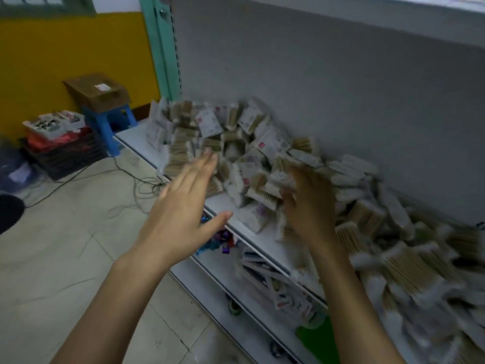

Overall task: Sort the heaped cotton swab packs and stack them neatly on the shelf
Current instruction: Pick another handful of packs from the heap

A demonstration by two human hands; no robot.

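White shelf point(265, 241) holds my cotton swab packs point(236, 143), heaped loose along its back panel. Above the shelf's front edge, my left hand point(183, 208) hovers flat, fingers spread, holding nothing. My right hand point(312, 203) reaches into the heap, fingers curled among packs; blur hides any grip.

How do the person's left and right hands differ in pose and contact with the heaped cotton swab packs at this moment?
The left hand is flat and open, fingers spread, hovering in front of the heap of wooden-stick cotton swab packs and holding nothing. The right hand is curled, its fingers buried among the packs, though blur hides whether it grips one. The left hangs over the white metal shelf's front edge; the right is further in. Both are bare and reach toward the same heap.
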